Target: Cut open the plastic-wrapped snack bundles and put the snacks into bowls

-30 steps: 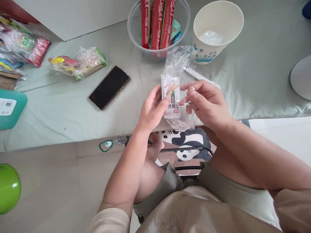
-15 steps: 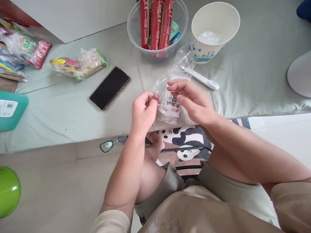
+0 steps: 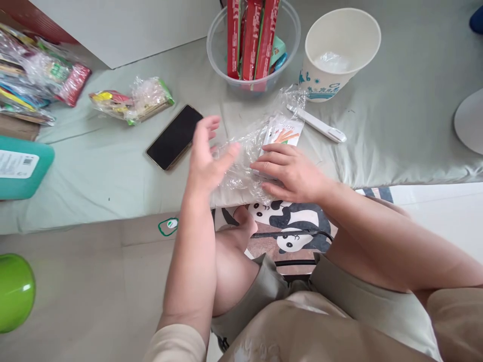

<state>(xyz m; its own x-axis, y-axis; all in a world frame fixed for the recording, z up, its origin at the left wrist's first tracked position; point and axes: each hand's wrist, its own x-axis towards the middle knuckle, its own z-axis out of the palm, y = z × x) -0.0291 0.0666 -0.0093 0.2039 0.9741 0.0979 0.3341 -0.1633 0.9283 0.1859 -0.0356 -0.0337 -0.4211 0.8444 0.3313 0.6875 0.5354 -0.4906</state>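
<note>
A small white snack packet (image 3: 283,134) inside a crinkled clear plastic bag (image 3: 245,161) lies on the pale green cloth (image 3: 94,171) near its front edge. My right hand (image 3: 289,171) rests flat on the bag and packet, fingers stretched out and pressing down. My left hand (image 3: 206,158) hovers just left of the bag, fingers spread and slightly blurred, holding nothing. A black phone (image 3: 174,137) lies just beyond my left hand.
Behind the bag stand a clear tub (image 3: 290,50) of red boxes and a white paper cup (image 3: 339,55). A white pen-like stick (image 3: 317,123) lies beside the cup. Wrapped snack packs (image 3: 130,98) sit at left, a teal box (image 3: 22,166) and a green ball (image 3: 15,291) farther left.
The bag with the packet went from held in the air between both hands down onto the cloth. My left hand let go and opened; my right hand flattened onto the bag.
</note>
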